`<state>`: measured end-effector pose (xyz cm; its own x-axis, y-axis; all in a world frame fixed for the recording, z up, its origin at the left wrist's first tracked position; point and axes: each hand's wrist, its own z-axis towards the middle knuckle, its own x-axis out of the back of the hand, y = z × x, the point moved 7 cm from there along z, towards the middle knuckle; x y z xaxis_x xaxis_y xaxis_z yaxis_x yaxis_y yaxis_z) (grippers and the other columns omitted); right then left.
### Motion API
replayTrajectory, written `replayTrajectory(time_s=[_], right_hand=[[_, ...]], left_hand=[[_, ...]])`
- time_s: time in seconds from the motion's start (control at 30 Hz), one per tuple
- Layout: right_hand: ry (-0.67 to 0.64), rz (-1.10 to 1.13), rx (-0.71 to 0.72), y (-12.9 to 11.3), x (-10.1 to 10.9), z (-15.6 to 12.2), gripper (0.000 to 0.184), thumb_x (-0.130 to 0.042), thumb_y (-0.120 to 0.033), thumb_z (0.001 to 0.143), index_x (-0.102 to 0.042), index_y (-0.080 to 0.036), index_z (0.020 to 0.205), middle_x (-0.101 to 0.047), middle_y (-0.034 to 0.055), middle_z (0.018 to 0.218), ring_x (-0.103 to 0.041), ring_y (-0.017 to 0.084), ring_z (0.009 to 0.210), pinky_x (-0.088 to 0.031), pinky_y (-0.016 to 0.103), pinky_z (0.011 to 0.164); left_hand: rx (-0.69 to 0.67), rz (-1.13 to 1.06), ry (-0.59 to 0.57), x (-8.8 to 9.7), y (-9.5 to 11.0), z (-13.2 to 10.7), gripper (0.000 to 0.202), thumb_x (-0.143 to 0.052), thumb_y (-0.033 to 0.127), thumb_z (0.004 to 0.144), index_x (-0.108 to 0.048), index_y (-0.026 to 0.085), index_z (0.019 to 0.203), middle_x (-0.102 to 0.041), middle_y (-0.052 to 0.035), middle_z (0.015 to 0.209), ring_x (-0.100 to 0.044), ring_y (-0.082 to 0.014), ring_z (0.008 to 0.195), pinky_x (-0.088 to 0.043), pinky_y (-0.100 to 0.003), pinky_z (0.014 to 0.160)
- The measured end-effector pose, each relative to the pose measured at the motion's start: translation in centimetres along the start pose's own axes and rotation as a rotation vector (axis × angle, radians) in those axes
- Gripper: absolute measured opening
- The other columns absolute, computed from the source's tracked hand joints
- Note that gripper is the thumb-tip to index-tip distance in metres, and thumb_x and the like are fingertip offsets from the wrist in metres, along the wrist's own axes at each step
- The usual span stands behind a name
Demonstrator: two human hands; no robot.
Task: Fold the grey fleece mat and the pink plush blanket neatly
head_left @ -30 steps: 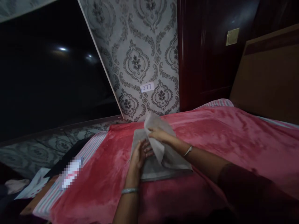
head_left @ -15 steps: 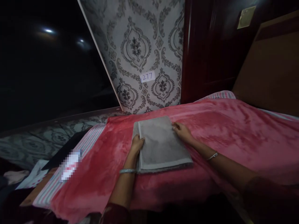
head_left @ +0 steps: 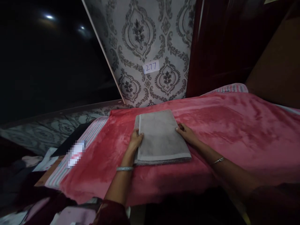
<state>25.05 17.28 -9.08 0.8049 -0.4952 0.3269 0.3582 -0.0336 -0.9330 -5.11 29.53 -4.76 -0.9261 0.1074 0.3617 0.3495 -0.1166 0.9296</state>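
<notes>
A folded grey towel (head_left: 161, 137) with a paler band along its near edge lies on a red plush blanket (head_left: 100, 156). My left hand (head_left: 136, 138) is closed on the towel's left edge, thumb on top and the fingers mostly hidden. On the opposite side, my right hand (head_left: 186, 132) pinches the right edge, its thumb at the border and its fingers curled. Layers of the fold show along the near and left edges.
A large dark screen (head_left: 51, 62) stands at the left. Behind the blanket is patterned wallpaper (head_left: 131, 56) with a paper label (head_left: 151, 66) reading 277. A brown panel (head_left: 276, 65) rises at the right. Cloths and other items (head_left: 75, 215) crowd the lower left.
The view has tilted down slightly, so the wall appears higher. My right hand has slid a little toward me along the towel's right edge; my left hand keeps its hold.
</notes>
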Motion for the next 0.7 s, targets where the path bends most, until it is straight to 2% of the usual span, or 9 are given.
replayTrajectory(time_s=[0.1, 0.2, 0.33, 0.43, 0.6, 0.67, 0.7], right_hand=[[-0.037, 0.004, -0.022, 0.0, -0.3, -0.4, 0.051, -0.065, -0.041, 0.078, -0.058, -0.019, 0.124, -0.07, 0.0045, 0.101, -0.063, 0.02, 0.088, -0.048, 0.03, 0.077], [-0.066, -0.045, -0.037, 0.1, -0.4, -0.4, 0.058, -0.068, -0.04, 0.076, -0.056, -0.02, 0.129, -0.07, 0.0037, 0.098, -0.063, 0.021, 0.084, -0.048, 0.03, 0.075], [-0.071, -0.062, -0.042, 0.5, -0.3, -0.4, 0.064, -0.069, -0.041, 0.075, -0.054, -0.019, 0.133, -0.068, 0.0018, 0.088, -0.061, 0.02, 0.076, -0.048, 0.03, 0.071], [-0.042, -0.049, -0.037, 0.8, -0.3, -0.5, 0.062, -0.07, -0.039, 0.074, -0.055, -0.018, 0.131, -0.068, 0.0017, 0.088, -0.061, 0.019, 0.077, -0.048, 0.03, 0.072], [-0.051, 0.011, -0.047, 0.8, -0.4, 0.0, 0.059, -0.067, -0.041, 0.075, -0.058, -0.016, 0.128, -0.069, 0.0053, 0.095, -0.062, 0.021, 0.081, -0.049, 0.03, 0.071], [-0.038, 0.026, -0.092, 0.8, -0.2, 0.8, 0.059, -0.068, -0.04, 0.074, -0.059, -0.016, 0.128, -0.069, 0.0068, 0.098, -0.064, 0.022, 0.083, -0.05, 0.031, 0.073], [-0.027, 0.029, -0.117, 0.7, -0.1, 1.3, 0.06, -0.069, -0.039, 0.073, -0.06, -0.016, 0.127, -0.07, 0.0076, 0.1, -0.064, 0.022, 0.084, -0.05, 0.031, 0.074]], left_hand=[[-0.033, 0.139, -0.008, -0.1, 0.6, -1.4, 0.047, -0.066, 0.009, 0.074, -0.064, 0.017, 0.12, -0.073, -0.0113, 0.108, -0.065, -0.0286, 0.108, -0.047, -0.038, 0.099], [-0.067, 0.35, 0.012, -0.2, 1.4, -2.4, 0.055, -0.06, 0.009, 0.079, -0.057, 0.019, 0.134, -0.072, -0.0144, 0.11, -0.065, -0.0314, 0.11, -0.046, -0.04, 0.099], [-0.012, 0.499, 0.009, -0.3, 1.8, -3.1, 0.056, -0.06, 0.013, 0.082, -0.056, 0.019, 0.137, -0.073, -0.0161, 0.102, -0.067, -0.0342, 0.107, -0.046, -0.043, 0.097], [-0.036, 0.545, -0.01, 0.0, 2.1, -3.7, 0.055, -0.059, 0.015, 0.083, -0.055, 0.018, 0.138, -0.072, -0.0173, 0.107, -0.066, -0.0332, 0.107, -0.046, -0.042, 0.096], [-0.177, 0.667, 0.144, 2.7, 2.6, -4.4, 0.05, -0.066, 0.022, 0.079, -0.06, 0.015, 0.129, -0.064, -0.0198, 0.125, -0.057, -0.0342, 0.121, -0.043, -0.044, 0.103], [-0.112, 0.579, 0.155, 4.0, 1.8, -4.1, 0.049, -0.07, 0.025, 0.076, -0.062, 0.012, 0.123, -0.067, -0.0185, 0.114, -0.06, -0.0346, 0.117, -0.045, -0.045, 0.101], [-0.048, 0.454, 0.14, 4.5, 1.1, -3.8, 0.049, -0.073, 0.026, 0.074, -0.064, 0.011, 0.12, -0.069, -0.0159, 0.105, -0.063, -0.0337, 0.11, -0.047, -0.044, 0.097]])
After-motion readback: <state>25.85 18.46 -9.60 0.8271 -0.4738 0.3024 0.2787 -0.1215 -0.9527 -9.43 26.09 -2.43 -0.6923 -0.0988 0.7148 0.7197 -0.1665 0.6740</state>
